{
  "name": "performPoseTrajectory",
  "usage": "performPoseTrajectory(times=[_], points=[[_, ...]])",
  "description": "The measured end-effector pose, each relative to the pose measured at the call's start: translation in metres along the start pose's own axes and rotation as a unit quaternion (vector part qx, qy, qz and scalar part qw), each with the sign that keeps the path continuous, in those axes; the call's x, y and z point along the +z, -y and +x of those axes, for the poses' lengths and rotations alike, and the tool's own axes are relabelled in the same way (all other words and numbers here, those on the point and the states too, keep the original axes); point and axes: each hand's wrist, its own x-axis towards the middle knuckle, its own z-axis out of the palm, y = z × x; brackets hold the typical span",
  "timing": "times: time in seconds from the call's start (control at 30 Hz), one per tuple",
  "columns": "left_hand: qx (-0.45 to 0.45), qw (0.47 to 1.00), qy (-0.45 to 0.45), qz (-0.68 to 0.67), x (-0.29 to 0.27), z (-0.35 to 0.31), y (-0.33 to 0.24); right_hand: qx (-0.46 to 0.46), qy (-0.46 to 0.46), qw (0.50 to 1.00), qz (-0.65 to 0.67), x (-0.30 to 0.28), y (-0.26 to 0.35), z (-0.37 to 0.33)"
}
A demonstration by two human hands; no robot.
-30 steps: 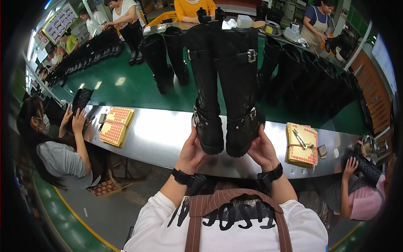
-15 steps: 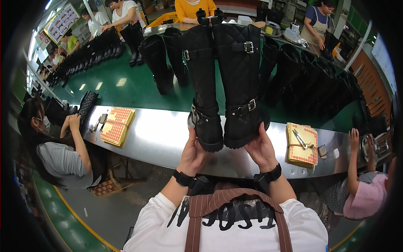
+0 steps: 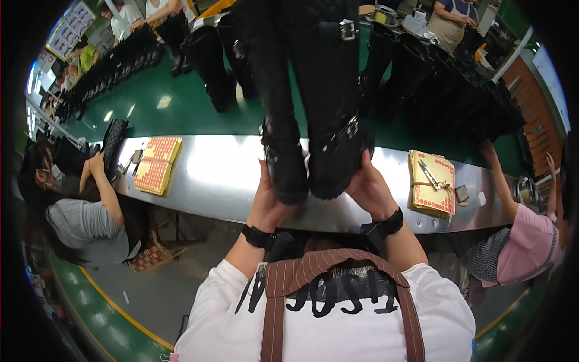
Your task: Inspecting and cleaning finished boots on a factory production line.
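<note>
Grey-topped co-worker point(image 3: 84, 223): While this person sits at the left end of the steel ledge point(image 3: 211, 175), both their hands meet at a quilted boot point(image 3: 113, 142); whether they grip it, I cannot tell.
Left card stack point(image 3: 158, 166): cord-tied, yellow and red, lying toward the ledge's left end; a wide shining stretch of steel separates it from the left hand.
Left hand point(image 3: 268, 204): gripping the left boot point(image 3: 280, 157) low on its outer side, thumb raised, fingers partly hidden; the wrist is over the ledge's near edge.
Black buckled boots: held side by side above the ledge's middle, roughly upright, shafts running past the frame's upper edge, with room on both sides before the card stacks.
Right hand point(image 3: 374, 192): gripping the right boot point(image 3: 332, 148) low on its outer side, over the ledge, fingertips mostly hidden.
Right card stack point(image 3: 434, 196): on the ledge's right part, small snips point(image 3: 429, 174) on top, apart from the right hand.
Boot row point(image 3: 446, 90): crowding the green table point(image 3: 181, 114) beyond the ledge's far edge, at right.
Pink-topped co-worker point(image 3: 525, 247): at the ledge's right end, arms reaching over it.
</note>
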Motion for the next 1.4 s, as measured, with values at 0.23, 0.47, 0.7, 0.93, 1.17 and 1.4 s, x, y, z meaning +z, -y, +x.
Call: performPoseTrajectory(times=[0.23,0.47,0.7,0.93,1.17,1.4], points=[[-0.007,0.992,-0.104,0.064,0.000,-0.018,-0.009,-0.259,-0.111,0.696,-0.660,0.059,0.034,0.014],[-0.028,0.994,-0.104,0.030,-0.005,-0.022,-0.031,-0.379,0.224,0.411,-0.798,0.156,0.164,0.014],[-0.182,0.982,-0.007,0.043,0.015,-0.015,-0.040,-0.239,0.387,0.474,-0.754,0.189,0.165,0.039],[-0.167,0.985,-0.005,0.031,0.000,0.013,-0.065,-0.258,0.115,0.577,-0.766,0.182,0.187,0.106],[-0.126,0.969,-0.131,0.170,-0.032,0.034,-0.085,-0.189,-0.154,0.366,-0.898,0.187,0.262,0.247],[-0.072,0.952,-0.276,0.110,-0.077,0.033,-0.095,-0.185,-0.296,0.238,-0.906,0.111,0.283,0.375]])
